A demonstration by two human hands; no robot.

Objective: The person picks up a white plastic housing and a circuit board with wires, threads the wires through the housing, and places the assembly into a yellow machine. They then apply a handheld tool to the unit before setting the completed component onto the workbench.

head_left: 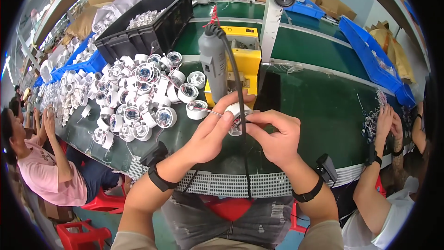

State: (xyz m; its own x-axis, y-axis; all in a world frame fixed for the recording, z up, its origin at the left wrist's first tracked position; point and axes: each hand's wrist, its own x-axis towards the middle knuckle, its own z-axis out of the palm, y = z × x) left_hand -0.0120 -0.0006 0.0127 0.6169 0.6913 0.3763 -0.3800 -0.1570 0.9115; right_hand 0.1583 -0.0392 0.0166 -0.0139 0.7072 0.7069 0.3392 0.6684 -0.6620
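Observation:
My left hand (213, 127) is wrapped round a small white round housing (237, 111), its open side turned toward me. A thin wire runs from the pile to the fingers of that hand. The thumb and forefinger of my right hand (278, 138) are pinched together at the right edge of the housing's opening; what lies between them is hidden. Just beyond my hands a grey electric screwdriver (212, 60) stands upright in front of a yellow machine (245, 65). Its black cable (237, 71) hangs down across the housing.
To the left spreads a pile of white round housings (138, 97) with circuit boards and wires. Behind it stands a black crate (125, 46). Blue trays (370, 55) lie at the right, near small wired parts (371, 122). Co-workers sit on both sides of the green table (319, 111).

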